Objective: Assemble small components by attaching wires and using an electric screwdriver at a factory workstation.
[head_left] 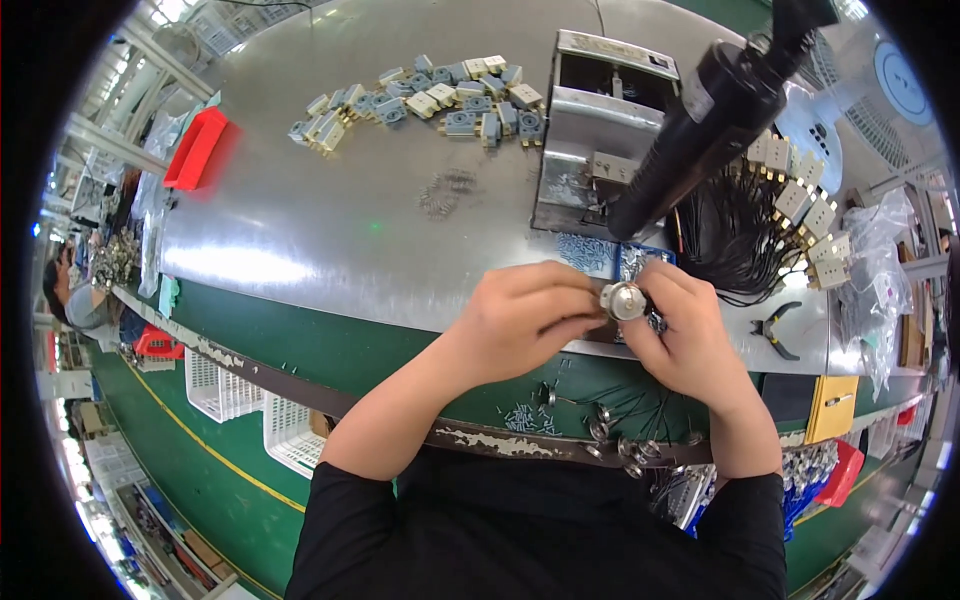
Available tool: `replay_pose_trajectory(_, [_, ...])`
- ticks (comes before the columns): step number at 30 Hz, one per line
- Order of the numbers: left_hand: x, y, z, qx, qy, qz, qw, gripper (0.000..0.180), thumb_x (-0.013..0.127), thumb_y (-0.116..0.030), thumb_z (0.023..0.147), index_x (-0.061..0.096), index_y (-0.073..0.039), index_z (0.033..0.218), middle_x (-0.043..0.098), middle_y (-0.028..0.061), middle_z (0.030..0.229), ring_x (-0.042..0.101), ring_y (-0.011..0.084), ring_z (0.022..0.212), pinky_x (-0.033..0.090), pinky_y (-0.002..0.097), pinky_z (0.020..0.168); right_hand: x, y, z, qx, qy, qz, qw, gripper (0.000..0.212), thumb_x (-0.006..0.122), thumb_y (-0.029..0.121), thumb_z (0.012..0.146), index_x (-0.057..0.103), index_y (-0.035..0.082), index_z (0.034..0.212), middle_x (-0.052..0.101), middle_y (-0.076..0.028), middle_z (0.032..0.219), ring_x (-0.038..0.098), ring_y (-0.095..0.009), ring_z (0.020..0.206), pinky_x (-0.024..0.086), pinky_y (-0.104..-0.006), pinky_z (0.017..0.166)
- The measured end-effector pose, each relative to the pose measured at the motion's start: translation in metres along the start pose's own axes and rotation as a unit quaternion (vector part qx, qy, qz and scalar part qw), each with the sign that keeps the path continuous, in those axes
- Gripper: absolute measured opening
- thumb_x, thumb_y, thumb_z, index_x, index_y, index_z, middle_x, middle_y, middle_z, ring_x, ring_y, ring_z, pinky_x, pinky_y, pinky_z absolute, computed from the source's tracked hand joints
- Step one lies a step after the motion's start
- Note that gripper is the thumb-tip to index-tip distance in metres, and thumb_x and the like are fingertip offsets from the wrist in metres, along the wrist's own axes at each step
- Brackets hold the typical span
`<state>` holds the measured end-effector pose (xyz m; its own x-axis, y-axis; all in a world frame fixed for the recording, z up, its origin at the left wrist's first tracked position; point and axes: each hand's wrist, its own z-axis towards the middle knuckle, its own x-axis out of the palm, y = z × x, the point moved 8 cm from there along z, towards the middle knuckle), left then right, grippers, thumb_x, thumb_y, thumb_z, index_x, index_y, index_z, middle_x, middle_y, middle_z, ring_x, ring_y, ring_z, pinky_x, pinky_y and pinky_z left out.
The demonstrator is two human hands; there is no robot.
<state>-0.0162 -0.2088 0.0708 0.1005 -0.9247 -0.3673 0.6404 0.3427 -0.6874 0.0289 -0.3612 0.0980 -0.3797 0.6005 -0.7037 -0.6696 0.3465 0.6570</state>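
Observation:
A round, shiny metal part (pixel 627 302) is pinched between my two hands, just in front of the metal bench fixture. My left hand (pixel 528 318) reaches it from the left with its fingertips pressed together at the rim. On the other side, my right hand (pixel 688 325) curls its thumb and fingers around it. Exactly where the fingertips grip is partly hidden. Blue-toned small screws (pixel 585 252) and a blue tray of metal bits (pixel 634 262) lie right behind my hands. Nearer my body, several similar round metal parts (pixel 628 448) with dark wires rest along the bench edge.
A black power screwdriver (pixel 680 145) hangs over the metal fixture (pixel 600 125). Grey and cream blocks (pixel 460 95) lie at the back. Wired cream blocks (pixel 800 200), pliers (pixel 778 331) and a yellow notebook (pixel 830 408) are on the right; a red bin (pixel 197 148) is at left.

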Motion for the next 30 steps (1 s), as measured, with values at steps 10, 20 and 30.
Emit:
replay_pose_trajectory(10, [0.005,-0.026,-0.012,0.121,-0.088,0.079,0.986,0.026,0.085,-0.002,0.077,0.073,-0.003,0.1,0.078,0.0132,0.103,0.078,0.0289,0.084,0.063,0.0362,0.07,0.001,-0.006,-0.001,0.033,-0.04,0.041,0.998,0.003,0.068,-0.001,0.086,0.066,-0.004,0.085,0.058,-0.009,0.071,0.055,-0.019,0.06,0.041,-0.0312,0.056])
replay_pose_trajectory(20, [-0.006,-0.006,-0.013,-0.026,-0.107,-0.013,0.994,0.024,0.086,0.0,0.084,0.072,-0.003,0.103,0.077,0.0089,0.089,0.073,0.0167,0.072,0.058,0.0297,0.067,-0.001,-0.007,-0.001,0.034,-0.033,0.098,0.994,0.013,0.075,0.004,0.085,0.069,-0.006,0.091,0.064,-0.011,0.079,0.056,-0.019,0.061,0.042,-0.0312,0.056])
replay_pose_trajectory(30, [-0.039,0.078,-0.03,-0.285,-0.01,0.068,0.956,0.021,0.082,-0.007,0.089,0.075,-0.003,0.109,0.06,0.0007,0.066,0.044,0.0046,0.056,0.042,0.024,0.057,-0.022,-0.035,-0.005,0.079,-0.007,0.214,0.974,0.038,0.071,0.031,0.085,0.066,-0.007,0.084,0.065,-0.01,0.085,0.059,-0.016,0.077,0.044,-0.0286,0.069])
